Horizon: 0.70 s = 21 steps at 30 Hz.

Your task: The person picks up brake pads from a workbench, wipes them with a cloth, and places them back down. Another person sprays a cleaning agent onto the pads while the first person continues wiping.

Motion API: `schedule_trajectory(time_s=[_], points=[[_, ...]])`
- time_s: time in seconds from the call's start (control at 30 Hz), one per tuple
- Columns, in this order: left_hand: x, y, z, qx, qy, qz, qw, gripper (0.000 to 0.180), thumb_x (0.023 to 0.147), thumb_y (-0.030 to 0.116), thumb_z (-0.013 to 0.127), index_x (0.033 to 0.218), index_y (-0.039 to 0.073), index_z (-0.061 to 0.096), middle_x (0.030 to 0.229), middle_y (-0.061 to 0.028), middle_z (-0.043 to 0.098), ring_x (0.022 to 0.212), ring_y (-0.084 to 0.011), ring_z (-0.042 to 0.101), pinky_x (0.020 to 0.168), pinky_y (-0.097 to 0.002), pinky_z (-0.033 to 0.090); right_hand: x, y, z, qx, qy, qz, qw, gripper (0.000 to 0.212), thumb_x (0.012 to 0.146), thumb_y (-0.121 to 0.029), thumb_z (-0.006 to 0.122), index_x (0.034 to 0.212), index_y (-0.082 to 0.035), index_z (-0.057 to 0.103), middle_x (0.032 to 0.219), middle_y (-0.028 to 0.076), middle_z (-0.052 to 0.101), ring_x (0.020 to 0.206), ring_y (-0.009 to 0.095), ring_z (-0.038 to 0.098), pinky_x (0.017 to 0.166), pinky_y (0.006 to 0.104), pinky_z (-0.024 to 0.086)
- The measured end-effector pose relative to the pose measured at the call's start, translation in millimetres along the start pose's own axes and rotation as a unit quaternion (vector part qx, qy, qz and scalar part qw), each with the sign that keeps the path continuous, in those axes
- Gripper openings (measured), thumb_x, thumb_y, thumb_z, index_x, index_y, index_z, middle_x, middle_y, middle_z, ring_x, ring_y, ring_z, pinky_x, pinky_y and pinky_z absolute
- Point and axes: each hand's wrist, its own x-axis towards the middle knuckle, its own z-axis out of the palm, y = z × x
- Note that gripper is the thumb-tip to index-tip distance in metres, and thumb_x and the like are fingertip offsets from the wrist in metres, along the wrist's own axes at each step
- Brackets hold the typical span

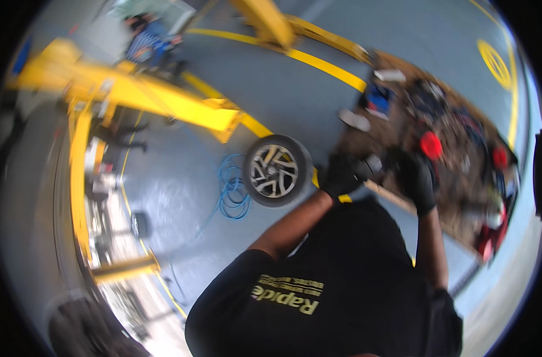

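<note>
My left hand [341,175], in a black glove, is at the near left edge of a cluttered brown workbench [359,140]. My right hand [418,182], also gloved in black, is a little to its right, over the bench. Both hands look closed, their fingers turned toward each other. Between them shows a small dark piece with a pale grey end [373,163]; blur hides its kind and how each hand grips it. A red round thing [430,145] lies just beyond my right hand.
A wheel with its tyre [274,171] lies left of the bench, beside a coiled blue hose [232,193]. Yellow lift arms [158,98] reach across at the left. A person [149,44] is at the far left. The bench holds a blue box [378,98] and several blurred tools.
</note>
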Motion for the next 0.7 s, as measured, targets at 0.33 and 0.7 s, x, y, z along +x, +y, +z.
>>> schedule_trajectory(time_s=[0.33, 0.7], points=[[-34, -16, -6, -0.081, 0.111, -0.070, 0.988, 0.064, 0.085, 0.049, 0.091, 0.131, 0.009, 0.074, 0.136, -0.0188, 0.065, 0.132, -0.0429, 0.061, 0.110, -0.0564, 0.048, 40, -11, 124, 0.043, -0.075, -0.211, 0.974, 0.016, 0.092, -0.017, 0.077, 0.107, -0.013, 0.081, 0.112, 0.009, 0.079, 0.106, 0.035, 0.075, 0.091, 0.0491, 0.059], [-36, 1, -25, -0.143, 0.069, -0.151, 0.976, 0.053, 0.088, 0.045, 0.090, 0.119, 0.006, 0.073, 0.123, -0.0205, 0.073, 0.119, -0.0454, 0.069, 0.100, -0.0572, 0.053, 48, 4, 124, -0.029, -0.132, -0.172, 0.976, 0.022, 0.093, -0.018, 0.071, 0.112, -0.014, 0.082, 0.108, 0.011, 0.075, 0.108, 0.037, 0.072, 0.094, 0.0514, 0.057]])
